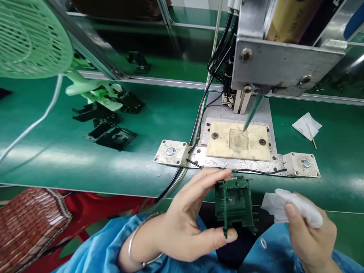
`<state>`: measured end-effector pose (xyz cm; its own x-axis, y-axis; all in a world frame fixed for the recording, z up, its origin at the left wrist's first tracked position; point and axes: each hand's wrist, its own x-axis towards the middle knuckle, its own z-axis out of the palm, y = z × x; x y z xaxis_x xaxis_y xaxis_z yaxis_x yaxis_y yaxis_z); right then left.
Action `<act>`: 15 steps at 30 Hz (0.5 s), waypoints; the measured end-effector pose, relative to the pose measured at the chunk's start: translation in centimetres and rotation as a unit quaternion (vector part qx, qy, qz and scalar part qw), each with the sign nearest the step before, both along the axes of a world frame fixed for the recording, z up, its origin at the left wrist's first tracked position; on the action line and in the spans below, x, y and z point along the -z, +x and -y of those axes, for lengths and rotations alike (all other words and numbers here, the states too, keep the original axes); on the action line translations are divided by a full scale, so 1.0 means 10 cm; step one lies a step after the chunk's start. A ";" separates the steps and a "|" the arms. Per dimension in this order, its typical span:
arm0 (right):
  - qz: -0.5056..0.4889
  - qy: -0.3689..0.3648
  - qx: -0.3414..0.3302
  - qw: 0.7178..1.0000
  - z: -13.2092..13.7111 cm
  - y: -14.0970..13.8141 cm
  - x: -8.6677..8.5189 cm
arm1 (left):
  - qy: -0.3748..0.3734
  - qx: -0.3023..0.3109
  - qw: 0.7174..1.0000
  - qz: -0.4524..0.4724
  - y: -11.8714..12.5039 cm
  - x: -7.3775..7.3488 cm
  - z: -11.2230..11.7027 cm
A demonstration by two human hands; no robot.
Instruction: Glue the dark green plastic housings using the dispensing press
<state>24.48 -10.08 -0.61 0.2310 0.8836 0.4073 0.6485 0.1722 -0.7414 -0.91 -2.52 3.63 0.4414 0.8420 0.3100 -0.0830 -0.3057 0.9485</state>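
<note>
My left hand (pixel 190 223) grips a dark green plastic housing (pixel 234 204) between thumb and fingers, holding it just off the bench's front edge. Several thin pins stick out of the housing's right side. In my right hand (pixel 309 231) is a folded white wipe (pixel 298 208), pinched under the thumb, with a loose corner pointing toward the housing. Wipe and housing are apart. Beyond them stands a metal fixture with a cream plate (pixel 213 149) that has a shallow rectangular recess. A tapered dispensing needle (pixel 254 110) hangs with its tip over that recess.
Push buttons on a left block (pixel 170 151) and a right block (pixel 305 163) flank the fixture. Several black plastic parts (pixel 113 136) lie at left near a green fan (pixel 31 38). A white sheet with a wooden stick (pixel 307 127) lies at right. Black cables (pixel 199 125) cross the bench.
</note>
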 end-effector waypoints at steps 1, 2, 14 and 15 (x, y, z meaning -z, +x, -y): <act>0.037 0.027 -0.028 0.999 0.00 -0.04 -0.04 | 0.022 -0.023 0.999 0.007 0.02 0.02 0.02; 0.065 0.052 -0.067 0.994 -0.01 -0.08 -0.09 | 0.034 -0.034 0.999 0.016 0.05 0.03 0.03; 0.170 0.130 -0.225 0.951 -0.18 -0.57 -0.40 | 0.114 0.004 0.993 -0.023 0.12 -0.08 0.01; 0.188 0.135 -0.223 0.947 -0.21 -0.58 -0.41 | 0.122 0.001 0.992 -0.026 0.12 -0.07 0.01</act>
